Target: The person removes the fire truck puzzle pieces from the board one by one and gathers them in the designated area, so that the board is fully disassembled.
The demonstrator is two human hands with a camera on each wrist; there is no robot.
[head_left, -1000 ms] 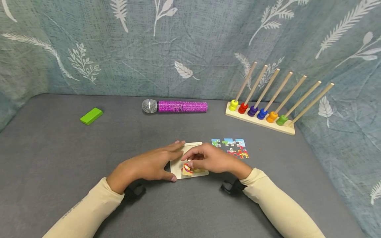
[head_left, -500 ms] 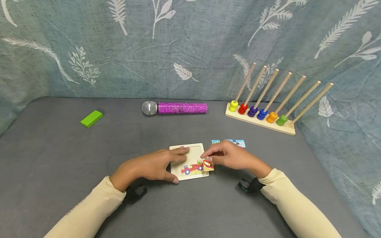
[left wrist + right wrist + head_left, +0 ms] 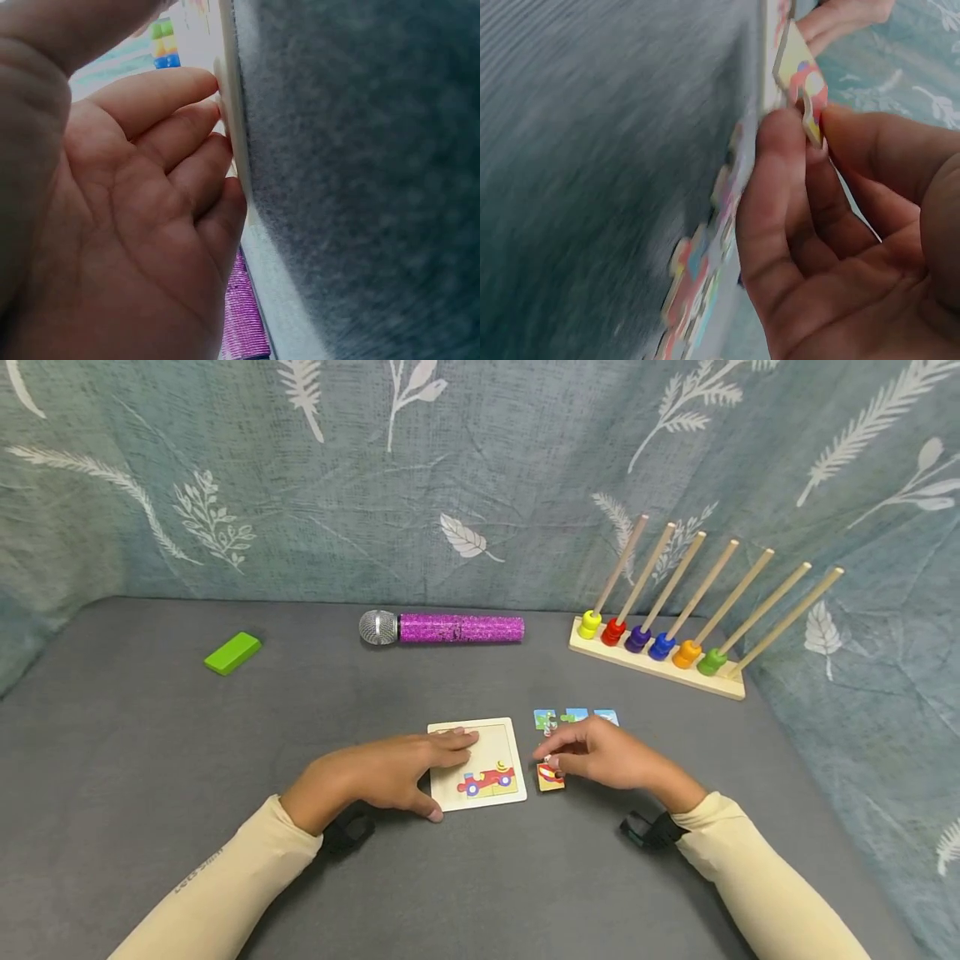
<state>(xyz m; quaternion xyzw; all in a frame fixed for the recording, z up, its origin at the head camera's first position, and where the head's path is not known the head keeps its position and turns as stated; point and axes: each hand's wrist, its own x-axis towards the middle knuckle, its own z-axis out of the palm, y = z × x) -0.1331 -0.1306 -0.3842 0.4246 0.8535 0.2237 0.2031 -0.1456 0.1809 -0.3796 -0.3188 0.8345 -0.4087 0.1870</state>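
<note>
In the head view a pale wooden puzzle board [image 3: 491,739] lies on the table, with joined pieces showing a red car [image 3: 487,781] in its lower part. My left hand [image 3: 375,774] rests on the board's left side, fingers extended over its surface and thumb at the near left corner. In the left wrist view those fingers touch the board. Just right of the board, my right hand [image 3: 611,756] pinches a red and yellow puzzle piece [image 3: 551,776] between thumb and fingers. The right wrist view shows that piece [image 3: 802,75] raised and tilted at the fingertips.
Several loose puzzle pieces [image 3: 575,715] lie beyond the right hand, some hidden by it. A purple glittery microphone [image 3: 461,628] lies at the back. A green block [image 3: 232,653] is far left. A peg abacus [image 3: 656,668] with coloured beads stands back right, before a patterned curtain [image 3: 480,485].
My right hand has carried the pinched piece rightward, off the board and past its right edge. This uncovered the car picture. The left hand has stayed nearly in place on the board.
</note>
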